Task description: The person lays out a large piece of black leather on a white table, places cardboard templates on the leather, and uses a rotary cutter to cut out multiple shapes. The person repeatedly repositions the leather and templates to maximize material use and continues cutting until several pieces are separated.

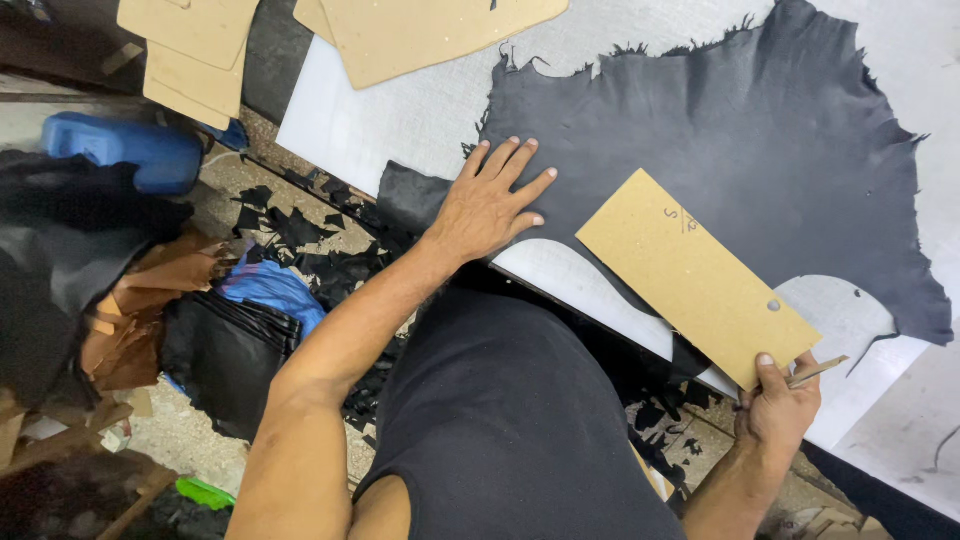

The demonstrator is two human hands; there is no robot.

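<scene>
Right hand (775, 405) grips cardboard template (695, 275), perhaps a blade; left hand (487, 205) flattens leather (720, 140)

A leather workshop, it seems. A dark hide (730, 150) lies on a white cutting table (400, 120) beside cardboard patterns (420, 30). Black offcuts (330, 250), possibly leather, litter the floor.
</scene>
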